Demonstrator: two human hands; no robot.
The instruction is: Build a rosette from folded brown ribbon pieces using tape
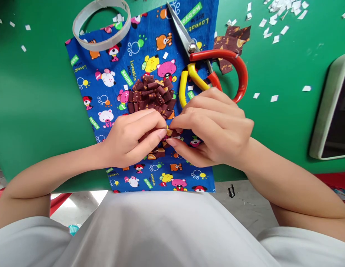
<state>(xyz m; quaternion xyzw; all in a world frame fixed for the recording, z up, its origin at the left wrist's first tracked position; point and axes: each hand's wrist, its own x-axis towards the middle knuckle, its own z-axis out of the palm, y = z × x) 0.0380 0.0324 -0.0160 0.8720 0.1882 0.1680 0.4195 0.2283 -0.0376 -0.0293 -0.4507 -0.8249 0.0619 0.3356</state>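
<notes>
My left hand (136, 139) and my right hand (214, 128) meet low over a blue cloth (117, 92) printed with cartoon animals. Thumbs and forefingers of both are pinched on a small brown fabric piece (169, 132) with an orange pattern, mostly covered by the fingertips. Just beyond them lies a heap of small brown fabric pieces (151, 94), apparently folded or rolled. A few more brown pieces (156, 153) show beneath my left hand. Scissors (191, 47) with red and yellow handles rest beyond my right hand, blades apart and pointing away.
A white tape-like ring (101, 45) lies on the cloth's far left. Larger brown fabric scraps (230, 44) are right of the scissors. Many white paper bits (285, 9) are scattered over the green table (36, 104). A dark-screened device with a pale frame (317, 148) stands at the right edge.
</notes>
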